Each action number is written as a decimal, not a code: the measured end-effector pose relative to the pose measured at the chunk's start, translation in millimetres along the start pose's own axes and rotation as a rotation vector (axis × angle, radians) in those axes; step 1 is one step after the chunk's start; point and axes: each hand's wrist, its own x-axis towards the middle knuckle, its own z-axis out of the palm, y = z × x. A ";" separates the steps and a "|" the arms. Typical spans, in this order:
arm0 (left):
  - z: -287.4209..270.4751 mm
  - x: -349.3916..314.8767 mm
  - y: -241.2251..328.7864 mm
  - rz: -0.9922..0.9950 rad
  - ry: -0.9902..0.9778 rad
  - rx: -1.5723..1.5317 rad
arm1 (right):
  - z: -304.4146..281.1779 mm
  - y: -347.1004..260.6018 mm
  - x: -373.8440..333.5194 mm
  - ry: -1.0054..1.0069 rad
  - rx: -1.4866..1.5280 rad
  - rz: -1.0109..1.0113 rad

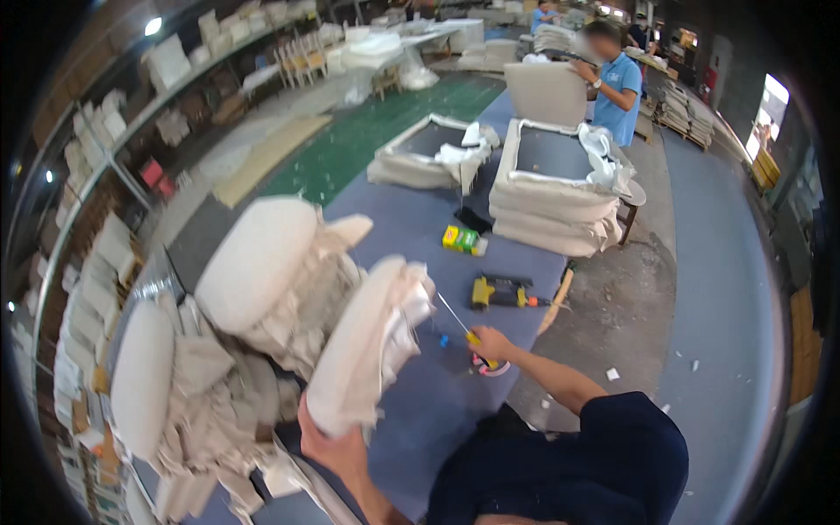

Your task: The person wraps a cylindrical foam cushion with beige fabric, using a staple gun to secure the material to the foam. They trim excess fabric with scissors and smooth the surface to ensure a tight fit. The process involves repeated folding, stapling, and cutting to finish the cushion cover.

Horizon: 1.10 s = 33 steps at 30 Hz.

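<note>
While the right hand curls fingers round a screwdriver mid-frame, the left hand clasps a cushion, fingertips hidden — a slip could tear it.

Dim hall, soft light, bent edges

Table evenly lit, shadows soft. Right of it, a bright opening glares nearly white. Small lamp glows beyond its left side; surroundings there dim. Shelving left of it bows with the fisheye; black rim encircles everything. Pale padded piece above it slightly blurred.
</note>
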 end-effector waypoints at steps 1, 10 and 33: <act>-10.7 6.2 10.9 0.010 0.023 -0.078 | -9.3 6.3 13.8 0.040 -0.032 -0.011; -62.3 7.8 -3.8 -0.073 -0.322 0.095 | -16.3 34.0 -14.6 -0.007 -0.314 -0.135; -30.3 14.4 24.7 0.732 -0.027 0.248 | 20.7 40.7 -58.0 -0.152 -0.528 -0.095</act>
